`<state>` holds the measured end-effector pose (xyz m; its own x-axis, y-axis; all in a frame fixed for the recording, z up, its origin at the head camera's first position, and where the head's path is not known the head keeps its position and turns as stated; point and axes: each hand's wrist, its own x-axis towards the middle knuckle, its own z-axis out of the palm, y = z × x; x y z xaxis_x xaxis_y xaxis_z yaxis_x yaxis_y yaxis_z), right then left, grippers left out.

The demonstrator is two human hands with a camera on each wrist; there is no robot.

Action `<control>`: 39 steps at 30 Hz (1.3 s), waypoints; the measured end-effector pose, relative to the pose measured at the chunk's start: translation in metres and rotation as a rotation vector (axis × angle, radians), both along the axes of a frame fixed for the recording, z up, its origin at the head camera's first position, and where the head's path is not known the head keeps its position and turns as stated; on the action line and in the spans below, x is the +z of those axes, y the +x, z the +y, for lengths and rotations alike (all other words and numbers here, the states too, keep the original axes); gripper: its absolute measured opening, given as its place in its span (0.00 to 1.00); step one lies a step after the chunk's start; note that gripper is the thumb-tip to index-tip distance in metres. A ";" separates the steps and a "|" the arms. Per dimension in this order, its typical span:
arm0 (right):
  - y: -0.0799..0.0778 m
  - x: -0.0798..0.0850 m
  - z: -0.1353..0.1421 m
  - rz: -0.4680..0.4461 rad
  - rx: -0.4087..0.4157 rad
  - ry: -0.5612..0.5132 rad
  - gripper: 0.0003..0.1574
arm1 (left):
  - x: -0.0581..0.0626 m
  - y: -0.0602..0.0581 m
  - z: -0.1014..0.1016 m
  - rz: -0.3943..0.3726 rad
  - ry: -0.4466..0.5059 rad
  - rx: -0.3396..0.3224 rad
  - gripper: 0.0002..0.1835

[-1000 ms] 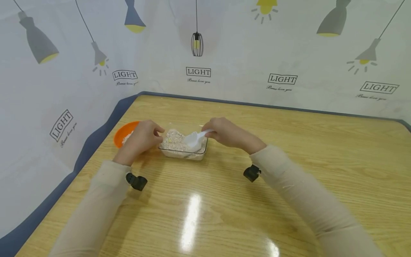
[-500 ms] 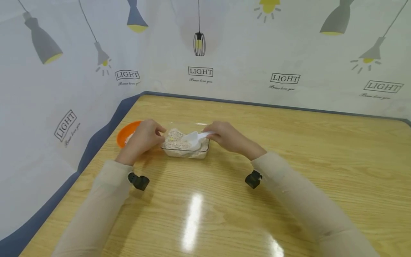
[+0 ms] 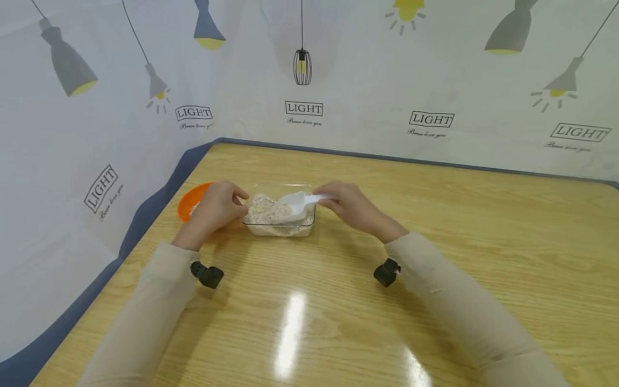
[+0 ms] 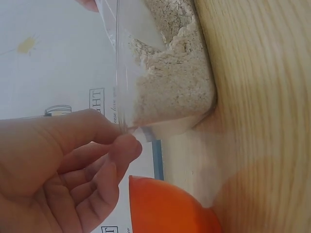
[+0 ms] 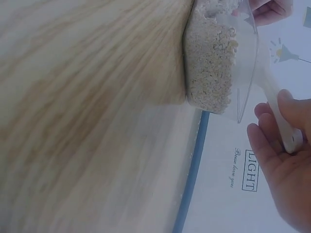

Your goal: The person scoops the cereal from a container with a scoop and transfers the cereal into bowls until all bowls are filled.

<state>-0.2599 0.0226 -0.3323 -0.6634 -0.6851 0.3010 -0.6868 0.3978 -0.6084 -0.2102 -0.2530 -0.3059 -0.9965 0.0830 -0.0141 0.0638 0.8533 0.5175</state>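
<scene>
A clear rectangular container point(image 3: 278, 231) filled with oatmeal point(image 4: 170, 82) stands on the table between the two hands. My left hand point(image 3: 217, 208) pinches its left rim between thumb and index finger, as the left wrist view shows point(image 4: 73, 160). On the other side, my right hand point(image 3: 351, 208) grips the handle of a white scoop point(image 3: 300, 201). The scoop's bowl lies tilted in the oatmeal, its tip towards the left, and the handle passes over the right rim. In the right wrist view the handle point(image 5: 276, 109) rests between thumb and fingers.
An orange bowl point(image 3: 188, 201) with some pale flakes in it stands left of the container, partly hidden behind the left hand. The wooden table point(image 3: 338, 301) ends at a wall covering point(image 3: 358, 80) printed with lamps, at the back and left.
The right hand has drawn slightly to the right, and the scoop's bowl has shifted and turned, lying flatter in the oatmeal. The left hand keeps its hold on the rim.
</scene>
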 end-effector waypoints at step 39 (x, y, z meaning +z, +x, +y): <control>-0.013 0.023 -0.035 0.042 -0.021 -0.163 0.17 | 0.022 0.002 -0.079 -0.039 -0.040 0.086 0.20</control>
<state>-0.2725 -0.0121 -0.3094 -0.6616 -0.6111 0.4346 -0.7053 0.3105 -0.6373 -0.2083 -0.3317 -0.2839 -0.9985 -0.0044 -0.0545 -0.0302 0.8750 0.4832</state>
